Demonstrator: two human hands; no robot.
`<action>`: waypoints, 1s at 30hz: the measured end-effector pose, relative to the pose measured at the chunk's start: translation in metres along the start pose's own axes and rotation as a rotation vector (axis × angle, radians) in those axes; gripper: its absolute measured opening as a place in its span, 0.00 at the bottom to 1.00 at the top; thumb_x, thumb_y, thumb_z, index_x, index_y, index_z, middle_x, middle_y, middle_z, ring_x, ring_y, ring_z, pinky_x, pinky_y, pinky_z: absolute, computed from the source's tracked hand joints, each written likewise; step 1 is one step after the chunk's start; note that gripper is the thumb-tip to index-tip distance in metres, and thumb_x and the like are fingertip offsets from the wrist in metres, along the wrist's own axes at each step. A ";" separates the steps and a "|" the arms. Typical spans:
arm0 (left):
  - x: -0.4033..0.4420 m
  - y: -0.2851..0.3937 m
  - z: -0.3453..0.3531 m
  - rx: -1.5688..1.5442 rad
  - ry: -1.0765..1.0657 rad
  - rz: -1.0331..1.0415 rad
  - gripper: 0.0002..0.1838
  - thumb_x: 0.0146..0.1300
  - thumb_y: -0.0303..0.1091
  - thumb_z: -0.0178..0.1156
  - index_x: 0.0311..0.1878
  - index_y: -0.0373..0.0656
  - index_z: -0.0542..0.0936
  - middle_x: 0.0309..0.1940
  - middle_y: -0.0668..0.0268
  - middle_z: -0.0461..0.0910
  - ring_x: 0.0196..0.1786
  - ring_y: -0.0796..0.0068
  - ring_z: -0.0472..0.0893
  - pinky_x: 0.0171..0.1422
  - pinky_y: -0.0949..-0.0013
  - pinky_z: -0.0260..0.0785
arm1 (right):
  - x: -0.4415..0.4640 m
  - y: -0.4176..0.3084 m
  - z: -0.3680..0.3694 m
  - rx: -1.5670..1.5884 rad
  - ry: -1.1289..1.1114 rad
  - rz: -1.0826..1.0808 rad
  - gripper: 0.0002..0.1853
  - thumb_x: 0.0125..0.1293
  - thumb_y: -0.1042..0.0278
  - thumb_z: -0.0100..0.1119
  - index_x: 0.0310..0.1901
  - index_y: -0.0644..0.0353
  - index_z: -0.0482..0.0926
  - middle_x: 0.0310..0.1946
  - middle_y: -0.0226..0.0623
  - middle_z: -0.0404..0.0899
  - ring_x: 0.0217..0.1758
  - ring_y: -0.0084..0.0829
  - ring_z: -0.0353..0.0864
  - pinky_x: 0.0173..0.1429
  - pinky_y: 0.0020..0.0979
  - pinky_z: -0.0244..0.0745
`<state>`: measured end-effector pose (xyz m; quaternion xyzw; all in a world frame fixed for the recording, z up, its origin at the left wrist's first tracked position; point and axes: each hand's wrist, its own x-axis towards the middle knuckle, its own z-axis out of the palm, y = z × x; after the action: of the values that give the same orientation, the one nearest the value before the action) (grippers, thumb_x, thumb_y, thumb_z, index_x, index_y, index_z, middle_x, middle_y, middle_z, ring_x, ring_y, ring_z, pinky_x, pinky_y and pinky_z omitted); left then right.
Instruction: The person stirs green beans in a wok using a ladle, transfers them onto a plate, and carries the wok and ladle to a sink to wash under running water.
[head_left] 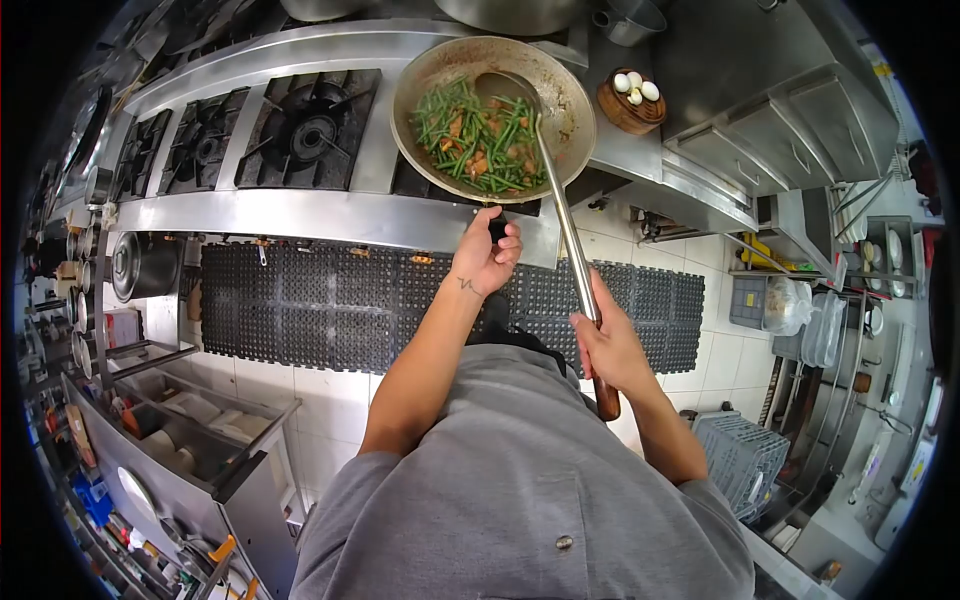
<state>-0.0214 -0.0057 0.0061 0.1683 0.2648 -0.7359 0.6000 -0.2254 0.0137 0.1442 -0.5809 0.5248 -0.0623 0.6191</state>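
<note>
Spanning the gap between hand and pan, the long ladle (563,205) is the axis that matters: its shaft slants from the middle of the frame, where the right hand (613,345) grips it just above the wooden end, up and slightly left over the rim of the wok (568,105) at the top centre. The ladle's bowl rests inside, towards the back, beside green beans (500,150) mixed with browned pieces.

The left hand (483,262) is nearer the wok, directly below its front rim, palm turned up. Its fingers curl about a dark part (497,228); whether that is a handle or a knob, and how firmly it is held, I cannot tell.

Left of the wok sits a bare burner (312,138); to its upper right, a round basket (628,119) holds pale eggs (650,91).
</note>
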 end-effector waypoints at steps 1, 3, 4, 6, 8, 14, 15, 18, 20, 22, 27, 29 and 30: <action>0.000 0.000 -0.001 -0.003 -0.002 0.000 0.13 0.65 0.40 0.53 0.35 0.41 0.63 0.22 0.67 0.68 0.19 0.80 0.64 0.15 0.79 0.51 | -0.003 0.000 -0.001 -0.021 0.011 -0.001 0.36 0.67 0.77 0.46 0.74 0.48 0.45 0.15 0.26 0.64 0.11 0.18 0.63 0.15 0.24 0.64; 0.001 0.001 -0.001 -0.014 0.003 -0.008 0.13 0.65 0.39 0.53 0.37 0.42 0.62 0.22 0.67 0.67 0.19 0.80 0.64 0.14 0.79 0.51 | 0.002 0.006 -0.006 -0.146 0.064 -0.093 0.35 0.67 0.74 0.47 0.73 0.48 0.47 0.15 0.28 0.66 0.12 0.20 0.65 0.15 0.25 0.65; 0.001 0.001 -0.001 -0.014 0.001 -0.007 0.13 0.65 0.39 0.53 0.37 0.42 0.62 0.22 0.67 0.67 0.19 0.80 0.64 0.14 0.79 0.51 | 0.007 0.012 -0.010 -0.267 0.121 -0.186 0.34 0.67 0.72 0.49 0.73 0.49 0.49 0.16 0.29 0.68 0.13 0.21 0.67 0.16 0.26 0.67; 0.000 0.000 0.000 -0.024 0.007 0.003 0.12 0.65 0.38 0.53 0.38 0.43 0.62 0.22 0.67 0.68 0.19 0.80 0.64 0.15 0.79 0.51 | 0.033 0.010 -0.022 -0.328 0.153 -0.270 0.33 0.67 0.70 0.49 0.72 0.50 0.51 0.17 0.30 0.69 0.14 0.22 0.69 0.16 0.27 0.67; -0.002 -0.001 0.000 -0.018 -0.001 0.004 0.12 0.65 0.38 0.53 0.38 0.43 0.62 0.22 0.67 0.68 0.19 0.80 0.64 0.15 0.80 0.51 | 0.060 -0.010 -0.030 -0.251 0.179 -0.078 0.33 0.68 0.72 0.48 0.72 0.49 0.50 0.16 0.27 0.65 0.11 0.19 0.65 0.14 0.26 0.65; 0.000 -0.004 -0.002 0.028 0.007 0.071 0.13 0.63 0.38 0.55 0.35 0.39 0.64 0.24 0.67 0.68 0.21 0.81 0.64 0.15 0.81 0.50 | 0.148 0.000 -0.057 0.035 -0.030 -0.013 0.28 0.69 0.69 0.48 0.70 0.51 0.55 0.17 0.27 0.64 0.11 0.20 0.64 0.13 0.25 0.65; 0.000 -0.003 -0.001 0.030 -0.003 0.061 0.13 0.63 0.38 0.55 0.35 0.39 0.65 0.24 0.67 0.68 0.21 0.81 0.64 0.15 0.81 0.50 | 0.153 -0.006 -0.057 0.090 -0.117 -0.004 0.27 0.69 0.69 0.49 0.69 0.51 0.56 0.17 0.26 0.63 0.11 0.19 0.63 0.13 0.25 0.65; -0.001 -0.001 -0.001 0.026 0.013 0.037 0.12 0.64 0.38 0.54 0.38 0.42 0.64 0.23 0.67 0.68 0.21 0.81 0.64 0.16 0.81 0.50 | 0.160 -0.030 -0.069 0.096 -0.329 0.093 0.26 0.69 0.69 0.49 0.67 0.53 0.57 0.17 0.24 0.63 0.12 0.18 0.63 0.13 0.23 0.64; 0.000 0.001 0.000 0.024 0.024 0.021 0.11 0.65 0.37 0.53 0.41 0.45 0.63 0.23 0.67 0.67 0.21 0.80 0.64 0.16 0.81 0.50 | 0.148 -0.048 -0.077 0.087 -0.390 0.087 0.27 0.68 0.70 0.49 0.68 0.53 0.56 0.17 0.24 0.63 0.12 0.17 0.63 0.13 0.23 0.64; 0.000 0.002 -0.001 -0.002 -0.013 -0.014 0.11 0.64 0.38 0.53 0.40 0.44 0.63 0.23 0.67 0.67 0.21 0.80 0.64 0.16 0.81 0.50 | 0.132 -0.055 -0.084 -0.161 -0.365 0.016 0.29 0.68 0.71 0.49 0.70 0.53 0.55 0.16 0.24 0.62 0.11 0.17 0.63 0.13 0.23 0.64; -0.001 0.003 0.001 -0.023 0.009 -0.030 0.11 0.64 0.38 0.54 0.39 0.44 0.63 0.23 0.67 0.68 0.21 0.80 0.64 0.16 0.80 0.50 | 0.074 -0.065 -0.091 -0.397 -0.196 0.040 0.34 0.67 0.72 0.49 0.72 0.51 0.50 0.15 0.28 0.63 0.11 0.21 0.66 0.14 0.26 0.64; -0.001 0.002 0.000 -0.012 -0.002 -0.009 0.12 0.63 0.37 0.54 0.37 0.43 0.63 0.23 0.67 0.68 0.20 0.80 0.65 0.15 0.80 0.50 | 0.053 -0.071 -0.090 -0.447 -0.164 0.035 0.34 0.66 0.73 0.49 0.72 0.50 0.50 0.14 0.27 0.63 0.11 0.20 0.65 0.14 0.26 0.64; 0.000 0.002 0.000 -0.012 0.001 -0.014 0.12 0.63 0.37 0.54 0.37 0.43 0.63 0.23 0.67 0.68 0.20 0.80 0.65 0.15 0.80 0.50 | 0.044 -0.071 -0.089 -0.500 -0.136 0.025 0.34 0.66 0.74 0.50 0.72 0.49 0.51 0.14 0.26 0.62 0.11 0.19 0.64 0.14 0.25 0.63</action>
<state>-0.0195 -0.0055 0.0055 0.1631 0.2704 -0.7386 0.5955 -0.2327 -0.0975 0.1940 -0.7121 0.4883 0.1164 0.4909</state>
